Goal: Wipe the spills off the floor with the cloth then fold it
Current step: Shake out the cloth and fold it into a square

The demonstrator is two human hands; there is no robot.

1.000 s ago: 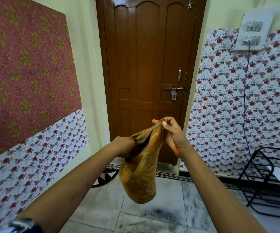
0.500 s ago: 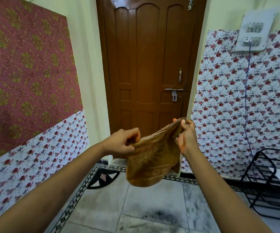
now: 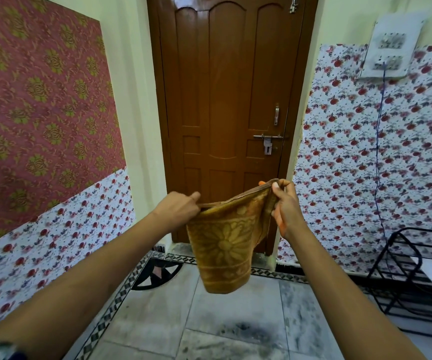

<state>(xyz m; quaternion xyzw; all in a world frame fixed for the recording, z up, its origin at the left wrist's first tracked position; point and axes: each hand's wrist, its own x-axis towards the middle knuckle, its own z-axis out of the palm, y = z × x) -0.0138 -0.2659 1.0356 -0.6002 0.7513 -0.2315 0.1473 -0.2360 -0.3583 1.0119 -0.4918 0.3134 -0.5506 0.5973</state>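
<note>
The cloth is held up by its top edge, pinched in the left hand and right hand, so folding seems begun; corners must next be matched.

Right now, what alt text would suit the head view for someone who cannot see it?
The left hand and right hand pinch a golden flowered cloth by its top edge, hanging before a closed brown door above a marble floor.

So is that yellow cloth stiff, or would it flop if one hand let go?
Probably floppy: the cloth sags between the left hand and right hand. Likely light, since pinches alone hold it up. Its towel-like texture seems unlikely to slip.
</note>
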